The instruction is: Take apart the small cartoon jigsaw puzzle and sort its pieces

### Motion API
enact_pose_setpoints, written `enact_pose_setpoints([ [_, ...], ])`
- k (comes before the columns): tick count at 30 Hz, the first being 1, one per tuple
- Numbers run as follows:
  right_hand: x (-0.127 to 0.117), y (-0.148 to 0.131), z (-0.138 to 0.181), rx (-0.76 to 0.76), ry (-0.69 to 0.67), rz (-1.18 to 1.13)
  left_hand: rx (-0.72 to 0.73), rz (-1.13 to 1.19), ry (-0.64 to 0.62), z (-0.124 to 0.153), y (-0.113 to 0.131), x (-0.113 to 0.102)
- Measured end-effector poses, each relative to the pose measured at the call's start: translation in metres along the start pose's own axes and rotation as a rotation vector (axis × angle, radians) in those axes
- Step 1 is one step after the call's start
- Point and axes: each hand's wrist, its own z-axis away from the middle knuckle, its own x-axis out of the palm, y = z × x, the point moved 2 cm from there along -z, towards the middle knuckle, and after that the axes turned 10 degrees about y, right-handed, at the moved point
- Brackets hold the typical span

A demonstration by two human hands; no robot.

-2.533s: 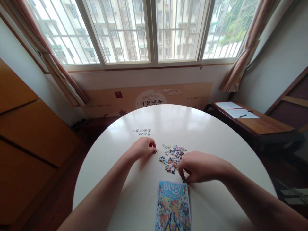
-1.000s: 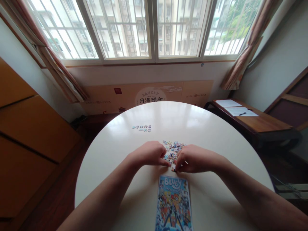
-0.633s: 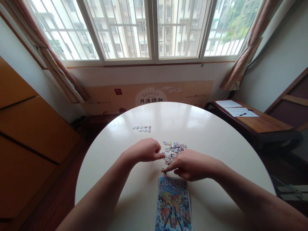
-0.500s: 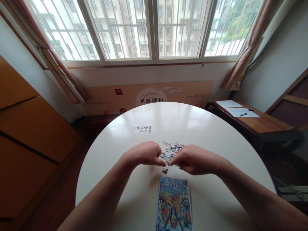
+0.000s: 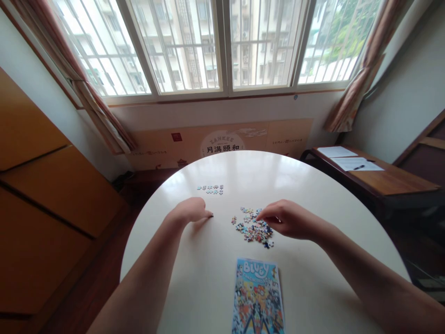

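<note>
My left hand [image 5: 191, 211] is closed in a pinch over the white table, left of the loose pile. A small dark puzzle piece [image 5: 211, 215] shows at its fingertips. My right hand [image 5: 283, 219] reaches in from the right, thumb and fingers drawn together at the upper edge of the pile of puzzle pieces [image 5: 255, 232]. Whether a piece is between those fingers is too small to tell. One puzzle piece [image 5: 234, 220] lies a little apart at the pile's left side. Farther back, several puzzle pieces [image 5: 210, 189] lie in two short rows.
A "Bluey" picture sheet or box [image 5: 259, 297] lies at the near side of the round white table [image 5: 306, 185]. Papers [image 5: 356, 163] and a pen are on a wooden side table at the right. A barred window and a printed board stand beyond.
My left hand has moved left, away from the pile, with a dark piece at its fingertips. The dark piece below the pile is gone from there. My right hand has shifted slightly up and right.
</note>
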Motion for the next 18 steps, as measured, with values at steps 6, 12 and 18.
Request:
enact_pose_setpoints([
  [6,0.0,0.008,-0.001,0.001,0.087,-0.038,-0.336,0.123,0.265,-0.024,-0.037,0.01],
  [12,-0.001,0.013,-0.002,-0.007,0.127,-0.029,-0.055,0.201,0.533,-0.021,-0.048,0.005],
  [18,0.0,0.016,-0.003,0.002,0.121,-0.038,-0.007,0.184,0.405,-0.025,-0.046,0.012],
])
